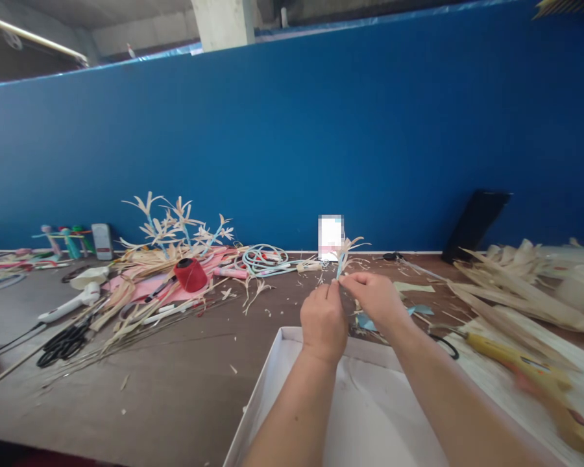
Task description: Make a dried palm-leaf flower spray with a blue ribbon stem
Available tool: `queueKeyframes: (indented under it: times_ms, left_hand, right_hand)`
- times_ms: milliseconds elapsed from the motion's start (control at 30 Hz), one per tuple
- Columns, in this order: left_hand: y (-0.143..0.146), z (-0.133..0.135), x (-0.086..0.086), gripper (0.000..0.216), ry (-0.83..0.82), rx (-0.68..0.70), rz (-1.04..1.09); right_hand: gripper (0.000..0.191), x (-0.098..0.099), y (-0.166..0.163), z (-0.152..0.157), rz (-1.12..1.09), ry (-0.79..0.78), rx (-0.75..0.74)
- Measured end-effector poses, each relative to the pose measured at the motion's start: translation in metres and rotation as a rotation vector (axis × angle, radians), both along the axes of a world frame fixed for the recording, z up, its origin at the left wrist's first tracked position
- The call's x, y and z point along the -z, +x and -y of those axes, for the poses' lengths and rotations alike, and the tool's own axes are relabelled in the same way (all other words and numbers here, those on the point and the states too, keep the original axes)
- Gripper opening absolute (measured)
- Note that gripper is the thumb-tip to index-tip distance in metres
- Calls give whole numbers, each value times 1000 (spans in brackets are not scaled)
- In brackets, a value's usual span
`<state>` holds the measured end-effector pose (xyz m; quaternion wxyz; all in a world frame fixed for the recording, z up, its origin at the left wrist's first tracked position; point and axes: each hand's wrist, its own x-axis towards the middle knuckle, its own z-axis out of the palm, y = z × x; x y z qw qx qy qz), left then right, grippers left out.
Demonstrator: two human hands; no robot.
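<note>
Above the back edge of a white box lid [365, 402], my two hands meet at a small handmade flower [343, 254]. It has pale, thin petals and a light-blue wrapped stem, and stands upright. My left hand [324, 321] is closed around the lower stem, which its fingers hide. Just above, my right hand [372, 295] pinches at the blue stem with thumb and forefinger. Whether a strip of wrapping lies between those fingertips is too small to tell. Similar pale flowers [180, 211] on blue stems stand in a heap at the left.
A red thread cone [191, 275], black scissors [65, 344] and a white corded tool [73, 305] lie left. Coiled light-blue tubing [263, 261] is at the back. Dried husks [520, 285] and a yellow-handled tool [520, 363] lie right. A blue partition [292, 143] stands behind.
</note>
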<state>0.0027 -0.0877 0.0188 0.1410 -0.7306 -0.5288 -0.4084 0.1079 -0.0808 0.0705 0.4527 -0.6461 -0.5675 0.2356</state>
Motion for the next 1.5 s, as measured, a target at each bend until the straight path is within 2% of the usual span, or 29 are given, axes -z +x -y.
queueKeyframes:
  times_ms: [167, 433, 600, 700, 867, 967, 1167, 1300, 1500]
  left_hand:
    - [2, 2, -2, 27, 16, -23, -23]
    - [5, 4, -2, 26, 13, -28, -47]
    - [5, 3, 0, 26, -23, 3, 35]
    - [4, 4, -2, 26, -65, 62, 169]
    - [3, 3, -8, 23, -177, 162, 536]
    - [2, 0, -9, 21, -313, 213, 768]
    - [2, -5, -14, 22, -563, 413, 1158]
    - [1, -3, -21, 25, -651, 465, 1308]
    - [1, -1, -26, 25, -653, 510, 1375]
  right_hand:
    - [41, -1, 0, 0, 13, 2, 3]
    - [38, 0, 0, -3, 29, -24, 61]
    - [33, 0, 0, -3, 54, -21, 74]
    - [34, 0, 1, -3, 39, -19, 71]
    - [40, -1, 3, -2, 4, -21, 16]
    - [42, -2, 4, -1, -28, 4, 2]
    - [40, -4, 6, 2, -80, 35, -54]
    - [41, -3, 8, 2, -118, 26, -51]
    - [41, 5, 13, -3, -209, -7, -128]
